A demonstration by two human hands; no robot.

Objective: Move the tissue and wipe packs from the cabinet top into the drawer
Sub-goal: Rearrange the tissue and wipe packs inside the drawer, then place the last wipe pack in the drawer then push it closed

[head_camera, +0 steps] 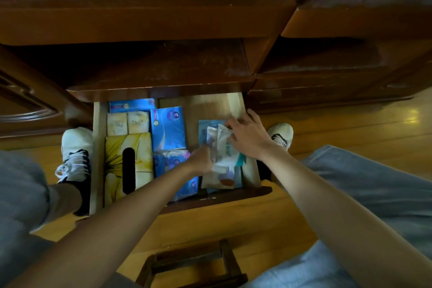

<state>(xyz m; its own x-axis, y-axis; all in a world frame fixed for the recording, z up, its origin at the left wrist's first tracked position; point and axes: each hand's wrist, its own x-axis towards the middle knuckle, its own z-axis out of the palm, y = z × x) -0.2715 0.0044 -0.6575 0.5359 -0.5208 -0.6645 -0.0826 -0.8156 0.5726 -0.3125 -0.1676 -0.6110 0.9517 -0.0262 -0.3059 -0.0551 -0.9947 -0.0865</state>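
The wooden drawer [235, 105] is pulled out below the dark cabinet top [145, 63]. Inside on the left lie a yellow flowered tissue box [114, 163], two small cream tissue packs [127, 123] and blue tissue packs [167, 127]. In the right part, white and light-blue wipe packs [223, 147] are stacked. My left hand [201, 159] pinches the stack's left edge. My right hand [247, 137] presses on the stack's upper right, fingers curled over the top pack. The packs underneath are partly hidden.
My two feet in white sneakers [74, 147] stand on the wooden floor [350, 128] either side of the drawer. A dark wooden stool [194, 262] is below the drawer front. The cabinet top overhangs the drawer's back.
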